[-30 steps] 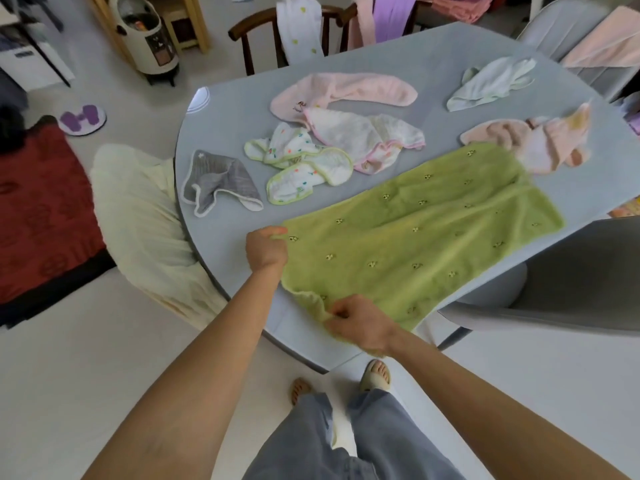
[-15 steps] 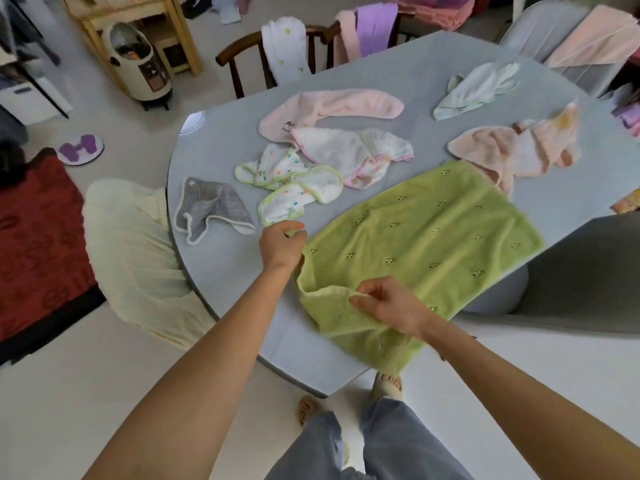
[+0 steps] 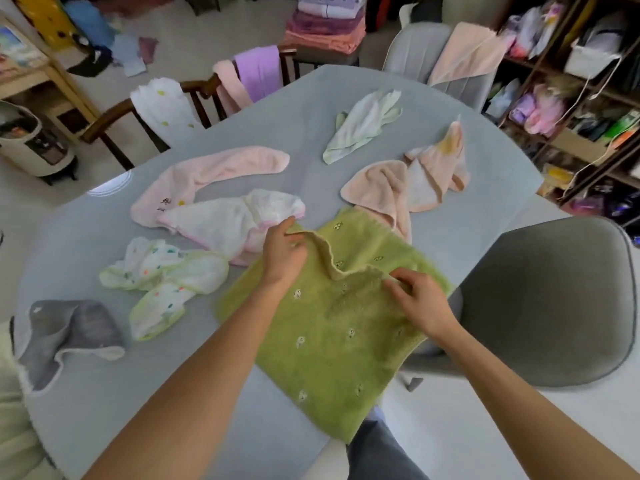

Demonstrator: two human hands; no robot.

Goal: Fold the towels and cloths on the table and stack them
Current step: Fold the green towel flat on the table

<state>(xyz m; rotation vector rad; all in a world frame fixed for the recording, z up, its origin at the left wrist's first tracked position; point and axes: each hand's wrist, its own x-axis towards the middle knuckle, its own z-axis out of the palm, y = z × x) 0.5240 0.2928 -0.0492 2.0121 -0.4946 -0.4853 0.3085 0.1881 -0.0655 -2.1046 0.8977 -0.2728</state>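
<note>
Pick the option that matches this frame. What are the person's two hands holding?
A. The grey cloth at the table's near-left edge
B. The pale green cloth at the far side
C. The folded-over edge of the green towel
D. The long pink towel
C: the left hand and the right hand each pinch the doubled-over edge of the green towel, which lies partly folded on the table and overhangs its near edge.

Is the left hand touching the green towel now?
Touching. The head view shows the left hand pinching the folded-over edge of the green towel.
</note>
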